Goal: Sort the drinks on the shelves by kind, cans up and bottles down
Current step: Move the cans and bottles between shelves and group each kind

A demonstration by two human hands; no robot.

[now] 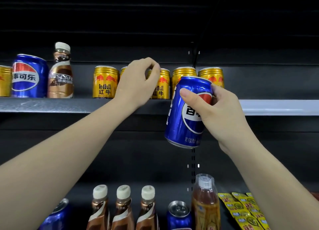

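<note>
Overhead, dark upper shelf (51, 105), gold cans (105, 82)

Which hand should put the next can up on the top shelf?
The right hand: it already grips a blue Pepsi can just below the upper shelf. The left hand is up among the gold Red Bull cans.

glossy metal Pepsi can (187, 112), matt dark shelf (51, 105)

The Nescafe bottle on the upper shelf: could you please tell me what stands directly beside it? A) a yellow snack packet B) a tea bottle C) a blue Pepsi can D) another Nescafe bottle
C: the Nescafe bottle stands right next to a blue Pepsi can on the upper shelf.
</note>
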